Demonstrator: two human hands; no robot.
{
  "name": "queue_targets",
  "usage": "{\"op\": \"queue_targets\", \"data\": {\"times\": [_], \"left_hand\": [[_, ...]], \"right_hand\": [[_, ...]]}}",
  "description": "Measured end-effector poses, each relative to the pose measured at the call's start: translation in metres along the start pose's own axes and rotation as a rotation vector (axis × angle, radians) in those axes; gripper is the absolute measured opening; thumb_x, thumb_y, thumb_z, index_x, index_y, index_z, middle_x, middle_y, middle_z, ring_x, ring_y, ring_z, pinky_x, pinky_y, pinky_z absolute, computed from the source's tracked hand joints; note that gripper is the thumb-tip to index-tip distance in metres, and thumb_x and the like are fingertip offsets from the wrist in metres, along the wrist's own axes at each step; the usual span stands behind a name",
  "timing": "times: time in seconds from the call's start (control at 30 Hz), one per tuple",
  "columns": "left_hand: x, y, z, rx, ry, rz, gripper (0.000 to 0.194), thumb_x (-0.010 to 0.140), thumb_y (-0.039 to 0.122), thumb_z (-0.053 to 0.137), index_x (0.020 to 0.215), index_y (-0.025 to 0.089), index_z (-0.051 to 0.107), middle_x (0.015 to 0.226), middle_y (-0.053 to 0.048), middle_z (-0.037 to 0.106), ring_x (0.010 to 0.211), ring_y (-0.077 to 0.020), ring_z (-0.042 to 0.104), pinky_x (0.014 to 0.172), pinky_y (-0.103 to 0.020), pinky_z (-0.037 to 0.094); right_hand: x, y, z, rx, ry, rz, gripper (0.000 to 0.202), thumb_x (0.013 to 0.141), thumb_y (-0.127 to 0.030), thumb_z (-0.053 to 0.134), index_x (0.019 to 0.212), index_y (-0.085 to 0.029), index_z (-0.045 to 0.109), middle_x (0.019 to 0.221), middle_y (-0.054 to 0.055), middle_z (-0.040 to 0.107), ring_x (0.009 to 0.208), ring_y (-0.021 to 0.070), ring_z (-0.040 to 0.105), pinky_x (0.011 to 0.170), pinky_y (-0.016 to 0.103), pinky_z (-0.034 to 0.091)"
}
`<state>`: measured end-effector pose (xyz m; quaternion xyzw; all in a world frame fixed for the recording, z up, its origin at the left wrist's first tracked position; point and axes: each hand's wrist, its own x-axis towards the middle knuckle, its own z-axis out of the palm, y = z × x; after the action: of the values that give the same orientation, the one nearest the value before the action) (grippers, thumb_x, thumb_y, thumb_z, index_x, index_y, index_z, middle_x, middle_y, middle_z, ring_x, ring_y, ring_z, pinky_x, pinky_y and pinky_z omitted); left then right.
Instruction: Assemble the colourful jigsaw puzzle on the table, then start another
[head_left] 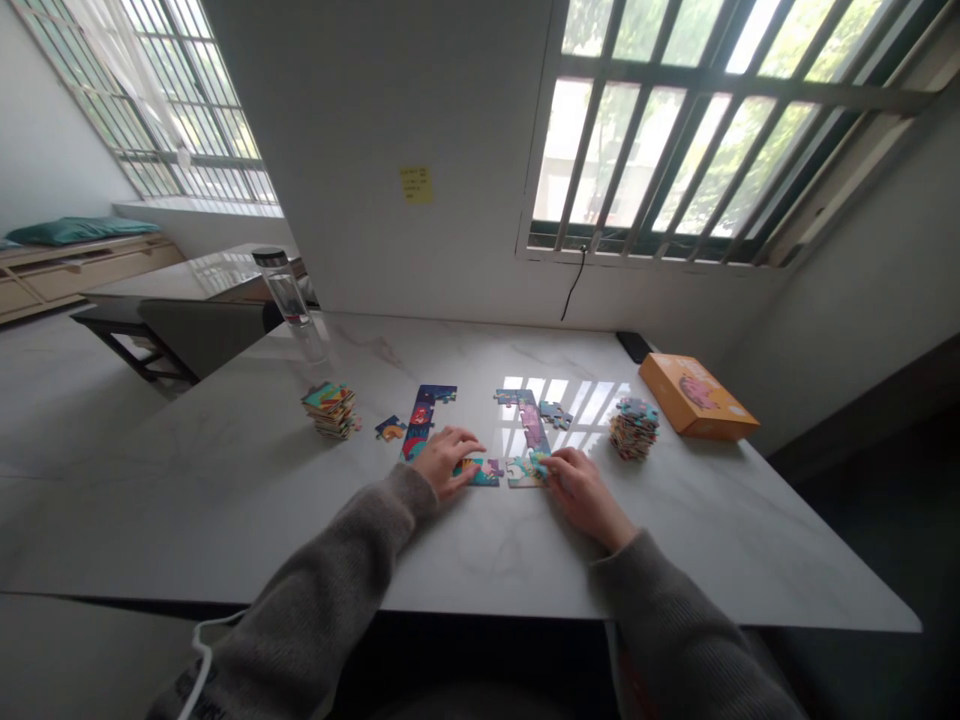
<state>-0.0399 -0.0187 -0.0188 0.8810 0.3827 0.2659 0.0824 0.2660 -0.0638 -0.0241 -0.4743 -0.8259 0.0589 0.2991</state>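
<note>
Two partly joined jigsaw puzzle sections lie on the white marbled table. The left section (421,412) runs down from a dark blue corner, then right along a bottom row. Over its lower corner rests my left hand (444,465), fingers spread and thumb on the bottom row, hiding some pieces. The right section (530,425) mirrors it, with purple pieces down its side. My right hand (586,492) has thumb and forefinger closed at its lower right corner. A narrow gap separates the two bottom rows. Loose puzzle pieces lie outside each section, one orange-marked piece (390,429) and some bluish pieces (556,414).
Stacks of puzzle pieces stand at left (330,412) and right (634,430). An orange box (697,396) and a black phone-like object (634,347) lie at back right. A clear bottle (285,290) stands at the back left edge. Barred window light reflects on the tabletop.
</note>
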Motion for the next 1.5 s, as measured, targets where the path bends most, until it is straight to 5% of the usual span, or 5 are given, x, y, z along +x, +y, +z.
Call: {"op": "queue_targets", "data": {"times": [0.57, 0.83, 1.03, 1.23, 1.5], "left_hand": [[-0.006, 0.005, 0.018, -0.050, -0.136, -0.005, 0.022, 0.090, 0.031, 0.064, 0.110, 0.030, 0.071, 0.117, -0.004, 0.066, 0.106, -0.0252, 0.051, 0.093, -0.041, 0.039], [-0.003, -0.001, 0.009, -0.099, 0.090, -0.004, 0.024, 0.092, 0.026, 0.054, 0.109, 0.023, 0.071, 0.108, -0.007, 0.067, 0.102, -0.0242, 0.057, 0.094, -0.040, 0.044], [-0.017, -0.050, -0.025, -0.027, 0.371, -0.233, 0.030, 0.089, 0.015, 0.044, 0.106, 0.018, 0.070, 0.101, -0.009, 0.069, 0.101, -0.0247, 0.060, 0.094, -0.041, 0.049], [-0.036, -0.086, -0.037, 0.111, 0.368, -0.452, 0.034, 0.081, 0.015, 0.049, 0.109, 0.016, 0.069, 0.106, -0.012, 0.068, 0.101, -0.0288, 0.060, 0.096, -0.046, 0.048], [-0.032, -0.070, -0.036, 0.120, 0.399, -0.367, 0.032, 0.085, 0.021, 0.048, 0.110, 0.016, 0.068, 0.107, -0.012, 0.066, 0.101, -0.0288, 0.059, 0.095, -0.045, 0.049]], "right_hand": [[-0.005, -0.011, 0.004, -0.034, 0.006, 0.015, 0.031, 0.097, -0.019, 0.048, 0.124, -0.024, 0.064, 0.113, 0.010, 0.061, 0.104, 0.0249, 0.057, 0.093, 0.042, 0.051], [0.055, 0.050, 0.003, -0.248, -0.017, 0.088, 0.047, 0.089, -0.004, 0.040, 0.129, -0.017, 0.062, 0.136, 0.012, 0.059, 0.124, 0.0278, 0.048, 0.106, 0.043, 0.044], [0.072, 0.063, 0.021, -0.410, -0.159, 0.178, 0.055, 0.093, -0.009, 0.038, 0.145, -0.022, 0.048, 0.156, 0.006, 0.043, 0.143, 0.0306, 0.032, 0.107, 0.047, 0.040], [0.063, 0.065, 0.018, -0.456, -0.120, 0.233, 0.047, 0.096, -0.017, 0.039, 0.140, -0.015, 0.053, 0.147, 0.013, 0.052, 0.134, 0.0322, 0.042, 0.107, 0.045, 0.041], [0.007, 0.043, 0.011, -0.361, -0.016, 0.150, 0.040, 0.095, -0.017, 0.040, 0.131, -0.011, 0.057, 0.141, 0.018, 0.054, 0.135, 0.0295, 0.043, 0.115, 0.045, 0.037]]}}
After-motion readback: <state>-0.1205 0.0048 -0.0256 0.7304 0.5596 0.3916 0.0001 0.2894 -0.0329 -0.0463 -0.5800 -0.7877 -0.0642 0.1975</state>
